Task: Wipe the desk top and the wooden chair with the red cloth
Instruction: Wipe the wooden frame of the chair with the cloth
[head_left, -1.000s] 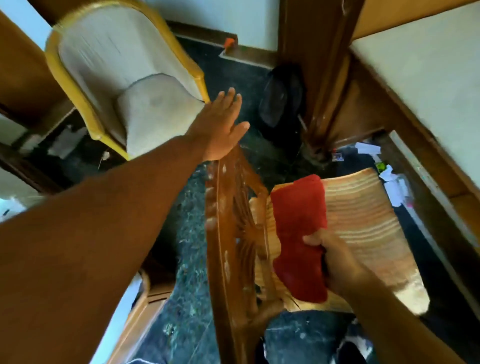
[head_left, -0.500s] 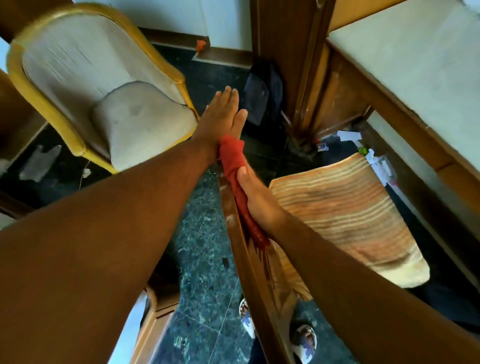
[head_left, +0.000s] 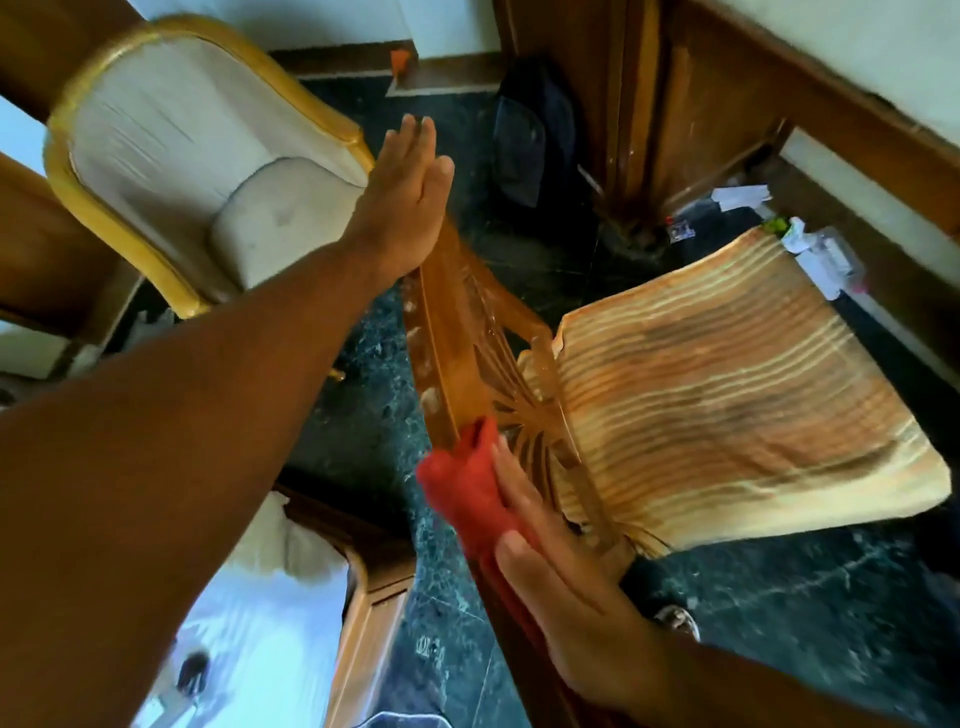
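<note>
The wooden chair (head_left: 727, 395) stands below me, with a striped seat and a carved brown backrest seen edge-on. My left hand (head_left: 410, 197) lies flat with straight fingers against the far end of the backrest's top rail and holds nothing. My right hand (head_left: 566, 571) presses the red cloth (head_left: 462, 488) against the near part of the backrest. The cloth is bunched under my fingers and palm. The desk (head_left: 878, 62) runs along the upper right, its pale top partly out of frame.
A cream armchair with a yellow frame (head_left: 208, 171) stands at the upper left. A dark bag (head_left: 535, 135) leans beside the desk leg. Scraps of paper and litter (head_left: 810, 244) lie under the desk. The floor is dark green stone. A wooden cabinet (head_left: 374, 597) sits at the lower left.
My right hand has slid the red cloth down the backrest rail toward me, away from my left hand. My left hand stays on the far end of the rail.
</note>
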